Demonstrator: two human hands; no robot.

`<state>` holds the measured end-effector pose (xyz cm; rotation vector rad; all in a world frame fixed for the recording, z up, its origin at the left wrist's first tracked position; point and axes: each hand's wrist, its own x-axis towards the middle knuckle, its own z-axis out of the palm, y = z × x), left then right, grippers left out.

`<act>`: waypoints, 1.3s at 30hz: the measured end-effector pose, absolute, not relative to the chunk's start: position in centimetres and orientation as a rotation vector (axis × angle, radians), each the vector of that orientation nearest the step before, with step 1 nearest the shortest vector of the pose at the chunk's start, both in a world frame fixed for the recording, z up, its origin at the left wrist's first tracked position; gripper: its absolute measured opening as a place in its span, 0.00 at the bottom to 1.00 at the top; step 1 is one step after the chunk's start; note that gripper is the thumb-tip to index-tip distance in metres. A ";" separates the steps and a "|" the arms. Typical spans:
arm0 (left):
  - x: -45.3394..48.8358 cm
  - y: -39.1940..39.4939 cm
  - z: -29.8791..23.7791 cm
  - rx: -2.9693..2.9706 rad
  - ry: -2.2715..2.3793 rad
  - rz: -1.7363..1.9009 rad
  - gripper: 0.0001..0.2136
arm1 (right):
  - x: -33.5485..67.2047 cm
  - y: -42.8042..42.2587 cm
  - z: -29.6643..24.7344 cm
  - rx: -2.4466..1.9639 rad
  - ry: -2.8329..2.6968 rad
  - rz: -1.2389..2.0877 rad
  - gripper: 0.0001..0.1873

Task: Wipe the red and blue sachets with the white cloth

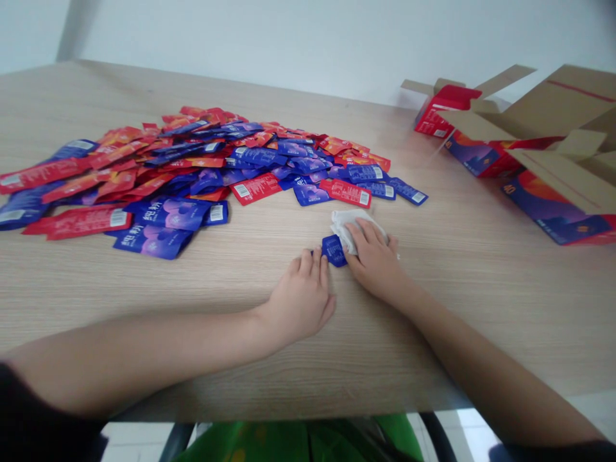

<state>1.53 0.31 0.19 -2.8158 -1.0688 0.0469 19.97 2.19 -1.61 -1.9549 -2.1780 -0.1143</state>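
A single blue sachet (333, 251) lies flat on the table in front of me, its ends partly hidden by my hands and a cloth. The fingertips of my left hand (303, 295) pin its left end down, fingers close together and bent. My right hand (373, 256) is closed over a crumpled white cloth (346, 221), which covers the right part of the sachet. Behind both hands spreads a large heap of red and blue sachets (192, 160); the closest ones are a short way beyond the cloth.
To the right stand open cardboard boxes: a small red one (436, 115) at the back, a blue and red one (474, 154), and a bigger one (553, 208) nearer me, flaps raised. A white wall (289, 45) rises behind the wooden table (192, 289).
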 end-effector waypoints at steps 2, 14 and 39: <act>1.5 0.3 0.2 -2.812 -1.069 0.046 0.30 | 19.5 2.0 -1.7 -1.943 -2.204 -0.138 0.27; 1.5 0.3 0.1 -2.808 -1.064 0.035 0.30 | 20.0 2.2 -1.3 -1.918 -2.248 -0.067 0.27; 1.5 0.4 0.0 -2.815 -1.060 0.022 0.29 | 18.5 1.5 -1.8 -1.953 -2.236 -0.199 0.27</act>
